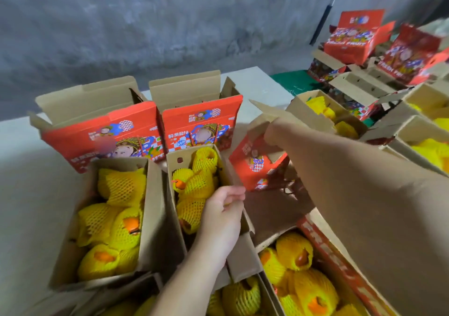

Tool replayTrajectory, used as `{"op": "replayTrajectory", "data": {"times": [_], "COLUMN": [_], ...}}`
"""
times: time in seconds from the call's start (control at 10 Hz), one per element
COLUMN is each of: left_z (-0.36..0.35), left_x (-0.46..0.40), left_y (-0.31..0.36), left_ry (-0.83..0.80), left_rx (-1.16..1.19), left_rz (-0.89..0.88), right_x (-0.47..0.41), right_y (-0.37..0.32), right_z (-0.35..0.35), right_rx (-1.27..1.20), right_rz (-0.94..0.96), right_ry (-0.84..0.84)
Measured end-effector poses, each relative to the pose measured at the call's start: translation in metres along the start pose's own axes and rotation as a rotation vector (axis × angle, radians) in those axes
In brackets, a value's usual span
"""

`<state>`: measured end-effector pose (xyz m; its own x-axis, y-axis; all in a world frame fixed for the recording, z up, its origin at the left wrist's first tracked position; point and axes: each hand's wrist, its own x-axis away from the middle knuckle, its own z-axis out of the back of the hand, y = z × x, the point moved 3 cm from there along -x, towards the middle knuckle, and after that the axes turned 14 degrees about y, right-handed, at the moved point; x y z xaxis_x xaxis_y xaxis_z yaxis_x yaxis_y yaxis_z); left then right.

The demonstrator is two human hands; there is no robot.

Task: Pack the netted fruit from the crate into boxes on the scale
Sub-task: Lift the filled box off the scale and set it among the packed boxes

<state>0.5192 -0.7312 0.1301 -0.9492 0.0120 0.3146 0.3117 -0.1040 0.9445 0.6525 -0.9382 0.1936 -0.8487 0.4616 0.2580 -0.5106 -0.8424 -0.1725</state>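
Observation:
Orange fruit in yellow foam nets fills the left box (155, 218) and the middle box (176, 167), both with lids up. My left hand (222, 211) rests at the middle box's right wall, fingers curled over its edge beside a netted fruit (192, 184). My right hand (273, 130) pinches the brown flap of an empty red printed box (252, 169), which hangs tilted above the table, just right of the middle box. More netted fruit (294, 251) lies in a long carton (340, 264) at the bottom right. No scale is visible.
Further open boxes with yellow netted fruit (345, 128) stand to the right. Empty red boxes (349, 40) are stacked at the back right on a green surface. A grey concrete wall runs behind the white table (29, 182).

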Motion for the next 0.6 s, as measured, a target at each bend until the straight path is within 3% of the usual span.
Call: {"op": "replayTrajectory", "data": {"times": [0.2,0.3,0.4,0.6], "left_z": [0.018,0.023,0.027,0.068], "left_x": [0.029,0.039,0.046,0.079], "left_y": [0.026,0.038,0.045,0.059], "left_ry": [-0.011,-0.019,-0.003,0.036], "left_rx": [0.037,0.066,0.129,0.366], "left_rz": [-0.043,-0.039,0.025,0.233], "right_x": [0.028,0.046,0.082,0.210], "right_y": [-0.017,-0.029,-0.047,-0.098], "right_z": [0.022,0.041,0.070,0.083], "right_rx": [0.300,0.233,0.318,0.269], "right_rz": [0.071,0.058,0.186,0.526], "right_ry": [0.122,0.237,0.409,0.537]}}
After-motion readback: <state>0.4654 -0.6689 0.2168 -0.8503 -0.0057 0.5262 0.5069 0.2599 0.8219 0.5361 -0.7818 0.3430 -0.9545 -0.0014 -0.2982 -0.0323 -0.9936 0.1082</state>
